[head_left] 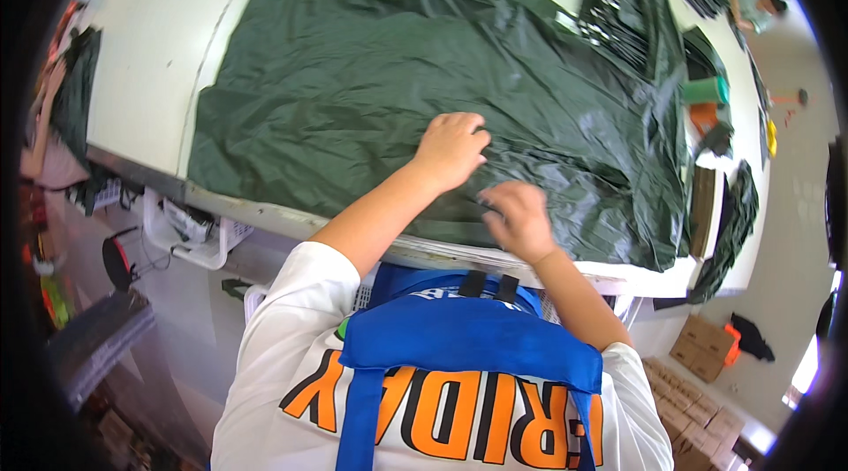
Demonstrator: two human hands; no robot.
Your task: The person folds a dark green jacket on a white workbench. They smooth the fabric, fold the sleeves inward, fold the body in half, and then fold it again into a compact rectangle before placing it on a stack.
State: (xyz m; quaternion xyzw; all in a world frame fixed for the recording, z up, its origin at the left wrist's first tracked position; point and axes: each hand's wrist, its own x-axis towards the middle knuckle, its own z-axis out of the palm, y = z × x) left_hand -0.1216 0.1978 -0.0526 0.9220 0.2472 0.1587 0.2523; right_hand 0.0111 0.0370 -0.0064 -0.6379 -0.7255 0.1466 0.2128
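A large sheet of dark green, shiny, creased fabric (pixel 353 56) lies spread over the white table in front of me. Near its middle, my left hand (pixel 452 151) rests on it, fingers curled in and closed against a wrinkle of the cloth. Closer to the front edge is my right hand (pixel 518 216), slightly smeared by motion. Its thumb and forefinger stand apart, pointing toward the left hand, with nothing visible between them. Rumpled folds gather just to the right of both hands.
Stacked folded green pieces (pixel 618 11) lie at the back right. A green roll (pixel 707 90) stands by the table's right side. White baskets (pixel 190 228) hang under the front edge. A person's arm (pixel 44 117) shows at far left, another person (pixel 755 4) at far right. Cardboard boxes (pixel 702 347) sit lower right.
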